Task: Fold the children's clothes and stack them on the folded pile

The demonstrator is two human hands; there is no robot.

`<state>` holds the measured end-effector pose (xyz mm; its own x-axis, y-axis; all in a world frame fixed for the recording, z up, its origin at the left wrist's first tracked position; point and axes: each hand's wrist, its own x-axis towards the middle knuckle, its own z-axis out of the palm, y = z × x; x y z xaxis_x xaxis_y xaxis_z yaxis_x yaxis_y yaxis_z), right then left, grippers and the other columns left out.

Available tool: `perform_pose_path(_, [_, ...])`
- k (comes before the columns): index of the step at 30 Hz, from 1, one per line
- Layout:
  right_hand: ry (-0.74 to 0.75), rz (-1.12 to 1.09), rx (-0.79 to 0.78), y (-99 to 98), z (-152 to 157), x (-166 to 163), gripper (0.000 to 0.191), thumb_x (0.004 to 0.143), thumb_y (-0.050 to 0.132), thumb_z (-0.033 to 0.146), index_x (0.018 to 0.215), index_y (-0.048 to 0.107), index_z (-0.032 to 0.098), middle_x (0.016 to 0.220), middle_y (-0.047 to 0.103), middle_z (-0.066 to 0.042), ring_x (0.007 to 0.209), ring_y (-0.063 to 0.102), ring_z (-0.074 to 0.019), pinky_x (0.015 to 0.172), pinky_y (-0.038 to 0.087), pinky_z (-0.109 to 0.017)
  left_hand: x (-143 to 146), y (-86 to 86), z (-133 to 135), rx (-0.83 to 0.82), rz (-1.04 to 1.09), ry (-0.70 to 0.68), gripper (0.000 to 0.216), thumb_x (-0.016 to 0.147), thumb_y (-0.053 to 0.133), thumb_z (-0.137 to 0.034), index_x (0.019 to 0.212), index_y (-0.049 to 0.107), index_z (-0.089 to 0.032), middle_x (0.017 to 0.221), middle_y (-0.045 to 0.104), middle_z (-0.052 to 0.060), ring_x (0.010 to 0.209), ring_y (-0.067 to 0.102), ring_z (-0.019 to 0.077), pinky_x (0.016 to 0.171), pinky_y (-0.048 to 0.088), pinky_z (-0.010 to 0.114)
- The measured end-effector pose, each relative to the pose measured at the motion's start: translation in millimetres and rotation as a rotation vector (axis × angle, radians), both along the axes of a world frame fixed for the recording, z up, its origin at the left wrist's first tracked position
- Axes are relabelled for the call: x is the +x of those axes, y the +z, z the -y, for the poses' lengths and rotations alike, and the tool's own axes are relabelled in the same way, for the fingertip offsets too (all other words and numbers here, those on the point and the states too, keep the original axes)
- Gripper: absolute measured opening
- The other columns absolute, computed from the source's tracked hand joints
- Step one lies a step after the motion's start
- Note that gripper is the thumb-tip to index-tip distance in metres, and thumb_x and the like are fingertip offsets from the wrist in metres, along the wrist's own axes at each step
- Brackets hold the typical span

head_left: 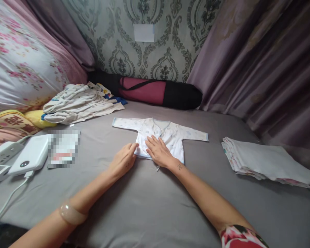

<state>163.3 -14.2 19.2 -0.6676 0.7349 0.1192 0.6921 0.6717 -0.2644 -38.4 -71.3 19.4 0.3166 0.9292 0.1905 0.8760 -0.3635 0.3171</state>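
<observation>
Shirt (172,138): collar (162,120) away, long axis crosswise | right hand (158,150): grip wide | left hand (124,158): grip, cannot tell

You have a small white shirt (174,139) lying spread flat on the grey sheet (98,141), its neck away from you and its hem towards you, with faint, pale prints scattered over the cloth. Both long sleeves (195,133) stretch out to the sides, each ending in a light blue cuff, and the same blue edges the neckline, which dips to a V at the front. Part of its lower front is hidden from you, and thin white strings (157,168) lie just beyond the hem on your side.
</observation>
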Motion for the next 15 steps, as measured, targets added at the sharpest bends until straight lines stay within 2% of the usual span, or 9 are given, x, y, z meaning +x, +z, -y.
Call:
perform_pose_path(2, [0.004, 0.037, -0.050, -4.9, -1, 0, 0.049, 0.101, 0.028, 0.035, 0.145, 0.037, 0.014, 0.154, 0.029, -0.010, 0.145, 0.016, -0.0239, 0.117, 0.009, -0.047, -2, 1.4, 2, -0.032, -0.060, -0.001, 0.035, 0.087, 0.034, -0.013, 0.119, 0.046, -0.019, 0.096, 0.054, 0.008, 0.089, 0.055, 0.0215, 0.079, 0.044, 0.032])
perform_pose_path(6, [0.001, 0.056, -0.085, -6.5, -1, 1, 0.053, 0.101, 0.025, 0.039, 0.147, 0.033, 0.015, 0.156, 0.026, -0.009, 0.145, 0.013, -0.0232, 0.117, 0.005, -0.047, -9, 2.3, 6, -0.033, -0.142, 0.020, 0.024, 0.092, 0.032, -0.021, 0.101, 0.055, -0.020, 0.091, 0.053, 0.007, 0.084, 0.056, 0.0208, 0.074, 0.043, 0.030])
perform_pose_path(9, [-0.005, 0.029, -0.125, -4.2, 0, 1, 0.052, 0.100, 0.027, 0.038, 0.148, 0.033, 0.016, 0.156, 0.025, -0.009, 0.145, 0.013, -0.0227, 0.117, 0.004, -0.047, -15, 7.3, 4, -0.045, -0.119, 0.016, 0.022, 0.093, 0.035, -0.027, 0.097, 0.056, -0.020, 0.087, 0.055, 0.005, 0.079, 0.056, 0.0189, 0.070, 0.041, 0.028])
perform_pose_path(11, [0.017, -0.015, -0.188, -0.5, -3, 3, 0.051, 0.098, 0.035, 0.037, 0.146, 0.036, 0.017, 0.156, 0.026, -0.010, 0.145, 0.014, -0.0242, 0.117, 0.004, -0.048, -18, 16.2, -3, -0.142, -0.099, -0.009, 0.021, 0.092, 0.040, -0.033, 0.092, 0.058, -0.021, 0.082, 0.056, 0.003, 0.071, 0.056, 0.0169, 0.065, 0.039, 0.027])
perform_pose_path(13, [0.066, -0.105, -0.279, 5.9, -13, 6, 0.047, 0.095, 0.043, 0.035, 0.139, 0.047, 0.019, 0.151, 0.036, -0.010, 0.142, 0.026, -0.0249, 0.116, 0.011, -0.048, -17, 28.6, -16, -0.236, -0.093, -0.037, 0.024, 0.090, 0.045, -0.038, 0.083, 0.059, -0.021, 0.079, 0.058, 0.003, 0.066, 0.055, 0.0156, 0.061, 0.037, 0.026])
perform_pose_path(15, [0.058, -0.261, -0.355, 14.1, -31, 10, 0.037, 0.093, 0.046, 0.031, 0.126, 0.061, 0.020, 0.137, 0.055, -0.008, 0.129, 0.046, -0.0222, 0.110, 0.028, -0.041, -11, 40.5, -35, -0.248, -0.080, -0.050, 0.027, 0.090, 0.045, -0.039, 0.075, 0.059, -0.020, 0.077, 0.059, 0.003, 0.064, 0.054, 0.0158, 0.060, 0.035, 0.027])
